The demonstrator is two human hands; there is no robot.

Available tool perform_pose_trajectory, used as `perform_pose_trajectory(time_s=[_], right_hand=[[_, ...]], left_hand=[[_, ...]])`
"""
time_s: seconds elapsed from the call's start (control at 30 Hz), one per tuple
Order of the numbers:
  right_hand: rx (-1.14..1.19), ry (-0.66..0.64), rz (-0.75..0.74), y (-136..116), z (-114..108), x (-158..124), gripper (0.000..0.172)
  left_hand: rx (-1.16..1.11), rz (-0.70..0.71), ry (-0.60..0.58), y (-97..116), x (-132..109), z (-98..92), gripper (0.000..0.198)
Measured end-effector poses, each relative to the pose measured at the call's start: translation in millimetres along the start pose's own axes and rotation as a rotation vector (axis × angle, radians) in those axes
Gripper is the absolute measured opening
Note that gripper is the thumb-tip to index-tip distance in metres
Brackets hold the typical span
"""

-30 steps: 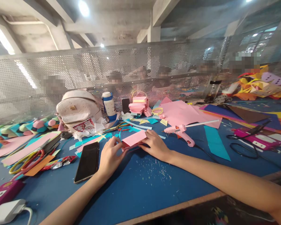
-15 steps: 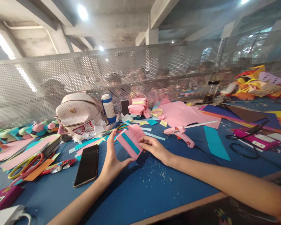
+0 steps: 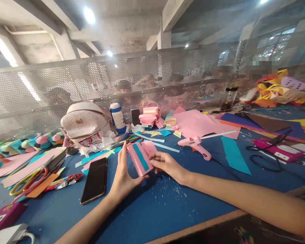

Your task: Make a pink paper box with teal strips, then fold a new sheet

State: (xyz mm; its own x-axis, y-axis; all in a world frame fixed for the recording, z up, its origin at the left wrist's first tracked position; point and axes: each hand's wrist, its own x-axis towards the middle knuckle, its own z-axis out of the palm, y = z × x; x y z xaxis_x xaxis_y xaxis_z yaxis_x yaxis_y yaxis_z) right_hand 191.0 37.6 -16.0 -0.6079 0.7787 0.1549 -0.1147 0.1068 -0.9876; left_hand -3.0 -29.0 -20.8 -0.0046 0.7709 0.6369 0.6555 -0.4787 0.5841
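A small pink paper box [image 3: 136, 161] with a blue strip across its face is held tilted above the table, between my two hands. My left hand [image 3: 123, 174] spans its left side, thumb at the lower edge and fingers up along the far side. Fingers of my right hand [image 3: 167, 166] pinch its right edge, with a pink flap showing just above them. To the right lies a pink glue gun [image 3: 197, 145] with a clear glue stick in its back. A black phone [image 3: 94, 181] rests left of my left hand.
A white backpack [image 3: 85, 122], a bottle [image 3: 117, 118] and a pink paper model [image 3: 151, 117] stand at the back. Pink sheets [image 3: 195, 122], scissors [image 3: 35, 179] and a purple power strip [image 3: 278, 150] lie around. Behind a perforated screen [image 3: 91, 78] are several people.
The box has turned slightly, its blue strip now steeper and its pink flap less visible. Both hands have shifted a little with it.
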Motion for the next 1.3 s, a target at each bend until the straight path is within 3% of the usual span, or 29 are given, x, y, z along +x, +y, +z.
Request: perform_pose_trajectory(time_s=[0.17,0.37,0.47,0.67,0.8,0.97,1.3], right_hand=[[-0.128,-0.038,-0.166,-12,-5,-3,0.028],[-0.684,-0.048,-0.57,-27,-15,-7,0.029],[-0.85,-0.1,-0.666,-32,-16,-8,0.032],[-0.724,-0.16,-0.64,-38,-21,-8,0.053],[-0.638,-0.169,-0.571,-39,-28,-5,0.06],[-0.68,-0.207,-0.602,-40,-32,-3,0.06],[-0.704,-0.213,-0.648,-42,-28,-8,0.062]], left_hand=[[-0.284,-0.14,-0.026,-8,-1,0.2,0.102],[-0.511,-0.253,-0.094,-7,1,-3.4,0.099],[-0.692,-0.295,-0.181,-4,1,-5.6,0.094],[-1.049,-0.43,-0.246,-2,-2,-6.5,0.087],[-1.263,-0.444,-0.363,-8,-2,-4.9,0.081],[-1.336,-0.462,-0.442,-14,-3,-3.5,0.082],[-1.351,-0.486,-0.472,-5,-2,-8.1,0.081]])
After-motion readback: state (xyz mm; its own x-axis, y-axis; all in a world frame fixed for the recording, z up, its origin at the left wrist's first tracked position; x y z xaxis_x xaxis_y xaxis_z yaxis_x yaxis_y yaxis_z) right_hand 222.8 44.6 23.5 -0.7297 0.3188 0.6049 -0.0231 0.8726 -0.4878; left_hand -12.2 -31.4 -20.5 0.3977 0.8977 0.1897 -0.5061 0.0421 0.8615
